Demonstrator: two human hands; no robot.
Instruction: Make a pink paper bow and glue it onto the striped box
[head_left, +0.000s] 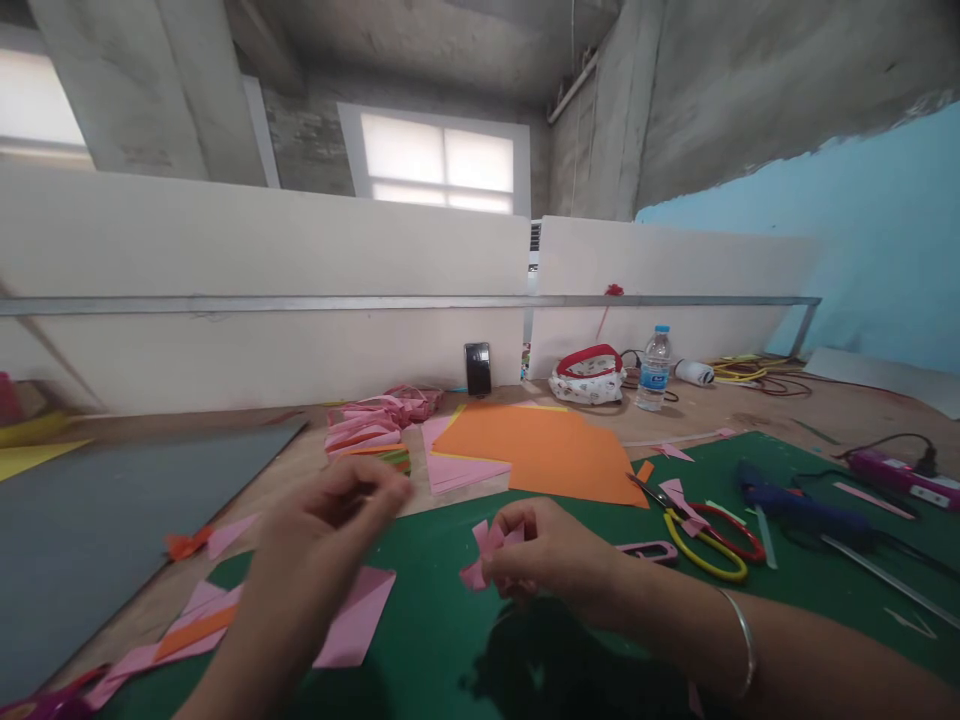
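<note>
Left forearm (259, 625) rises steeply from the lower edge of view; left hand (326, 515) is raised, blurred, fingers curled toward the thumb, whether fingertips meet unclear. Right forearm (675, 610) enters from the lower right, slanting gently up and leftward. Right hand (551, 550) sits lower, thumb and index finger drawn into a pinch. Hands well apart, not touching.

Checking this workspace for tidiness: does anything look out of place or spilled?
Mostly untidiness: a pink paper scrap lies across the metal scissors with yellow and red handles, like a stray offcut, and the orange paper sheets are stacked askew. No spill shows; the clear plastic bottle with a blue cap stands upright.
</note>
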